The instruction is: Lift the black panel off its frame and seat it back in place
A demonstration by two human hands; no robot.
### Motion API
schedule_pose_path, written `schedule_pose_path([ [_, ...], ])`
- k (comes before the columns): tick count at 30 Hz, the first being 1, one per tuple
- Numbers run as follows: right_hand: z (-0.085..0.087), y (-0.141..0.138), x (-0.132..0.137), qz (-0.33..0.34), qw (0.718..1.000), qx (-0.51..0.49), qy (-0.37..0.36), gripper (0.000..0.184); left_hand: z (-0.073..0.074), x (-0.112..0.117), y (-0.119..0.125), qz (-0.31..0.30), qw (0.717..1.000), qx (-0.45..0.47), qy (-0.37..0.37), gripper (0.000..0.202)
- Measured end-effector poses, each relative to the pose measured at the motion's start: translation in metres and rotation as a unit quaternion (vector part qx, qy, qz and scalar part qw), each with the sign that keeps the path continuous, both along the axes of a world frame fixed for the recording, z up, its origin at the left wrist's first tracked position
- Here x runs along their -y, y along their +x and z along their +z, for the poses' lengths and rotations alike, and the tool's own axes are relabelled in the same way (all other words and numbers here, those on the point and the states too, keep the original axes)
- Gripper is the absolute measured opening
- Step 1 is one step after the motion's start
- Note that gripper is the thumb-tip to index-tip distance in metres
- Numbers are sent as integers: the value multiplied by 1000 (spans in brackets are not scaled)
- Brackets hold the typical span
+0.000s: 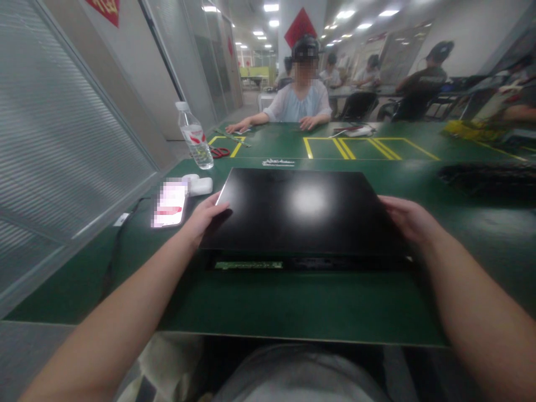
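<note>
A glossy black display panel (268, 215) is held above the green table, its dark face up and reflecting a bright lamp. Along its near edge runs a strip of green circuit board (248, 265). My left hand (206, 216) grips the panel's left side, thumb on the top face and the other fingers partly hidden beneath. At the right side, my right hand (412, 219) is closed around the edge, with its fingertips hidden behind and under the panel.
Left of the panel are a lit phone (171, 204), a white earbud case (201, 186), a water bottle (195, 137) and red-handled scissors (220, 152). A black cable crosses the table's left side. Yellow tape marks the far table (276, 146), where another person (299, 100) sits. A dark bundle (486, 181) lies right.
</note>
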State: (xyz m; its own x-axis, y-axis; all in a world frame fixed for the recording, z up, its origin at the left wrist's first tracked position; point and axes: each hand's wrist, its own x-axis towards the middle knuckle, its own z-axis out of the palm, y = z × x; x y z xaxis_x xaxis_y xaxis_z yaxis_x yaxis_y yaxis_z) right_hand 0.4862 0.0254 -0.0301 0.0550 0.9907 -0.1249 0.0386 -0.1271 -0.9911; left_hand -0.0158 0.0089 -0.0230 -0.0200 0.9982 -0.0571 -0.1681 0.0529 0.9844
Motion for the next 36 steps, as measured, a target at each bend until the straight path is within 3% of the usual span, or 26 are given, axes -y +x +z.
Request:
schedule_pose_path([
  [6, 12, -11, 7, -82, 995, -61, 7, 41, 8, -3, -11, 46, 999, -10, -6, 63],
  [10, 18, -22, 11, -69, 995, -64, -15, 38, 9, -8, -23, 82, 996, -20, 0, 59],
  [21, 18, -20, 12, -95, 994, 13, -50, 31, 7, 0, -10, 90, 995, -44, 11, 53],
  [29, 14, -19, 10, -117, 991, 62, -24, 21, 7, 4, -6, 73, 995, -68, 6, 64],
  [36, 12, -16, 7, -132, 985, 111, -5, 11, 4, 7, 4, 32, 999, -27, -7, 74],
])
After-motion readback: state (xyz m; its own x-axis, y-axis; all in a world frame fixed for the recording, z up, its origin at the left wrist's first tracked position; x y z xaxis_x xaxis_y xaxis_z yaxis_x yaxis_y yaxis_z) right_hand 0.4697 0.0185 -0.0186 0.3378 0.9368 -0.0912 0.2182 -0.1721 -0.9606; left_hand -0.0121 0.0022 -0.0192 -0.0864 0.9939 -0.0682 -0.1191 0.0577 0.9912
